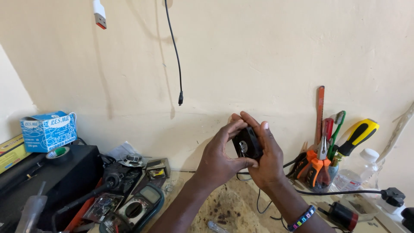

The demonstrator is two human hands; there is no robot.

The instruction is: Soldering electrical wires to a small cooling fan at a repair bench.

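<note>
Fingers of your left hand (222, 159) and right hand (267, 159) wrap tight around a small black fan (246, 143), held up before the wall, with the tool cup (321, 174) at three o'clock from it.

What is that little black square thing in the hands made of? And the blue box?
The small black fan, held between the left hand and right hand, looks like hard matte plastic, with a shiny, probably metal, hub at its middle. The blue box looks like thin printed cardboard: its top flap is folded and creased.
</note>
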